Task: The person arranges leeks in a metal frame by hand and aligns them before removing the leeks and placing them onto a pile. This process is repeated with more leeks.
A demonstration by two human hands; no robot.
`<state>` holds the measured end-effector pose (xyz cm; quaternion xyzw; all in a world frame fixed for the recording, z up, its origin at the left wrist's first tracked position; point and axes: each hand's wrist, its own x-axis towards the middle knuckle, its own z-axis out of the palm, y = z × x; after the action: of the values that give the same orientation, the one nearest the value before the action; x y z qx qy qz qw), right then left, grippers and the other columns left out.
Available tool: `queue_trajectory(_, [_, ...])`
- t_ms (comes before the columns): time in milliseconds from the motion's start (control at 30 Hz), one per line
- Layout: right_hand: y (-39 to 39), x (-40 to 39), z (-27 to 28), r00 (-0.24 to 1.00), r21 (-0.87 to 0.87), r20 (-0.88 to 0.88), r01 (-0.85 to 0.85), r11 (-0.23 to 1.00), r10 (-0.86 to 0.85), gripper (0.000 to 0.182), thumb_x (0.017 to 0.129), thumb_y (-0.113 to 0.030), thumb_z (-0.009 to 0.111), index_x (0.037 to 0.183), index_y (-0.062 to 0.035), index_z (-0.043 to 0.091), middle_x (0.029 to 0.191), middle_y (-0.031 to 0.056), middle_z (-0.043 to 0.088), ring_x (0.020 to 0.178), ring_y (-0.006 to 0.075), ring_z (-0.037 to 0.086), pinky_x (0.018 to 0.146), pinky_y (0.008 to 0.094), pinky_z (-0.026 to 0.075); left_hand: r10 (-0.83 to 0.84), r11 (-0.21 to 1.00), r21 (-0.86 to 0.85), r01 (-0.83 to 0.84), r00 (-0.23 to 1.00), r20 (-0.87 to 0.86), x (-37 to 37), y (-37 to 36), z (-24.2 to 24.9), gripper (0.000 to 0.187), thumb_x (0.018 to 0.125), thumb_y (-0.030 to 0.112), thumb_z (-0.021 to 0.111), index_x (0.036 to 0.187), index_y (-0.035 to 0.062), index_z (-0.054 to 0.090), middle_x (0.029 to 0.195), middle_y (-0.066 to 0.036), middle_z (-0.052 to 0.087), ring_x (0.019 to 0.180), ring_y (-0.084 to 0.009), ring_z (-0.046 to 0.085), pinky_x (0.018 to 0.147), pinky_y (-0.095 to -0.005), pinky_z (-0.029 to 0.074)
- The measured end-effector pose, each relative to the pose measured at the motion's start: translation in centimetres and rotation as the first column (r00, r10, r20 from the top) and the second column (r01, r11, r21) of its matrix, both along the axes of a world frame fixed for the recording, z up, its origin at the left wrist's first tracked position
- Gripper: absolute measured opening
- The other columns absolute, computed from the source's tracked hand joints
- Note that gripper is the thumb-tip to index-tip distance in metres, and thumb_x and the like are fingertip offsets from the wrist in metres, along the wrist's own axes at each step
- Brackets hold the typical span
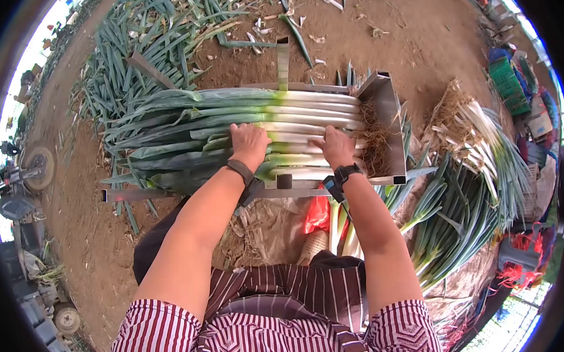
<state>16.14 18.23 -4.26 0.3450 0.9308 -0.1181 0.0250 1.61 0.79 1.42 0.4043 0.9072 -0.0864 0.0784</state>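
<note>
Atop the metal bundling tray (pixel 390 111), approx. a full layer of leeks (pixel 246 122) lies aligned, roots vs. end plate. Left hand (pixel 249 144) & right hand (pixel 334 145) press flat, fingers spread, gripping nothing. Looks mostly loaded; no tie visible yet. More leeks (pixel 473 201) wait on ground at right.

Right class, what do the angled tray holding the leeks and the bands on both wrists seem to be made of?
The grey angled tray looks like sheet metal: dull sheen, thin folded edges. The dark wristbands look like matte rubber or plastic, though fabric is possible. Both hands, left and right, press on the long green-and-white leeks.
</note>
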Motion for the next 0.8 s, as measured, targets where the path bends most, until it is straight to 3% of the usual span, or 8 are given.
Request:
queue_trajectory(67, [-0.3,0.4,-0.6,0.999,0.043,-0.039,-0.009,0.999,0.011,0.049,0.078,-0.058,0.068,0.091,-0.0115,0.063,0.087,0.0090,0.071,0.084,0.0286,0.068,0.070,0.0439,0.051,0.001,0.999,0.032,0.000,1.000,-0.024,0.1,-0.4,-1.1,0.034,0.086,0.043,0.065,0.080,0.0111,0.074,0.084,-0.008,0.068,0.090,-0.0262,0.062,0.082,-0.0437,0.036])
queue_trajectory(267, [-0.2,0.5,-0.3,0.999,-0.046,-0.050,0.006,0.999,-0.008,0.042,0.081,-0.050,0.068,0.094,-0.0107,0.063,0.088,0.0109,0.070,0.088,0.0311,0.067,0.077,0.0469,0.049,-0.004,0.999,0.046,0.004,1.000,-0.001,0.1,-0.5,-0.7,0.034,0.086,0.042,0.066,0.079,0.0099,0.074,0.082,-0.009,0.068,0.089,-0.0277,0.062,0.082,-0.0438,0.035])
queue_trajectory(333, [-0.1,2.3,-0.2,0.979,-0.115,-0.194,-0.079,0.990,0.055,0.038,0.086,-0.045,0.065,0.096,-0.0094,0.062,0.092,0.0115,0.069,0.093,0.0315,0.065,0.078,0.0466,0.050,-0.005,0.999,0.037,0.006,1.000,-0.009,0.1,-0.6,-0.8,0.034,0.085,0.043,0.067,0.079,0.0102,0.074,0.082,-0.009,0.068,0.088,-0.0274,0.062,0.081,-0.0433,0.035])
queue_trajectory(367, [-0.1,3.2,-1.3,0.969,-0.134,-0.243,-0.065,0.989,0.030,0.039,0.090,-0.041,0.061,0.102,-0.0043,0.059,0.100,0.0173,0.066,0.098,0.0347,0.063,0.082,0.0478,0.050,-0.006,0.999,0.032,0.007,1.000,-0.018,0.1,-0.6,-0.9,0.034,0.085,0.044,0.067,0.080,0.0105,0.074,0.081,-0.009,0.068,0.088,-0.0269,0.062,0.081,-0.0433,0.036])
queue_trajectory(467, [0.5,5.0,-1.1,0.892,-0.222,-0.232,0.340,0.914,-0.389,0.043,0.092,-0.039,0.059,0.105,0.0017,0.054,0.106,0.0243,0.062,0.099,0.0396,0.061,0.085,0.0498,0.049,-0.011,0.999,0.036,0.012,0.999,-0.040,0.2,-0.8,-0.9,0.034,0.085,0.045,0.067,0.080,0.0113,0.074,0.081,-0.008,0.068,0.088,-0.0257,0.062,0.082,-0.0432,0.036])
queue_trajectory(533, [1.3,5.9,-2.2,0.842,-0.212,-0.246,0.437,0.874,-0.480,0.042,0.092,-0.037,0.057,0.104,0.0037,0.052,0.105,0.0286,0.061,0.102,0.0444,0.059,0.088,0.0495,0.047,-0.015,0.999,0.034,0.017,0.999,-0.048,0.3,-0.9,-1.1,0.035,0.085,0.045,0.067,0.080,0.0116,0.074,0.081,-0.007,0.068,0.089,-0.0251,0.062,0.082,-0.0432,0.036])
queue_trajectory(700, [1.7,6.2,-1.8,0.836,-0.255,-0.307,0.387,0.886,-0.454,0.035,0.092,-0.030,0.058,0.106,0.0022,0.050,0.103,0.0255,0.061,0.100,0.0417,0.059,0.089,0.0489,0.045,-0.022,0.999,0.042,0.025,0.998,-0.059,0.2,-1.0,-1.1,0.035,0.084,0.046,0.067,0.079,0.0115,0.073,0.081,-0.007,0.068,0.088,-0.0247,0.062,0.083,-0.0432,0.036])
queue_trajectory(800, [0.8,6.4,-0.5,0.828,-0.226,-0.330,0.396,0.890,-0.452,0.031,0.092,-0.027,0.059,0.106,0.0001,0.050,0.099,0.0242,0.062,0.099,0.0412,0.058,0.089,0.0490,0.045,-0.033,0.999,-0.041,0.034,0.999,0.027,-0.2,-0.6,-0.2,0.034,0.084,0.044,0.067,0.079,0.0116,0.073,0.079,-0.008,0.068,0.089,-0.0249,0.062,0.082,-0.0439,0.038])
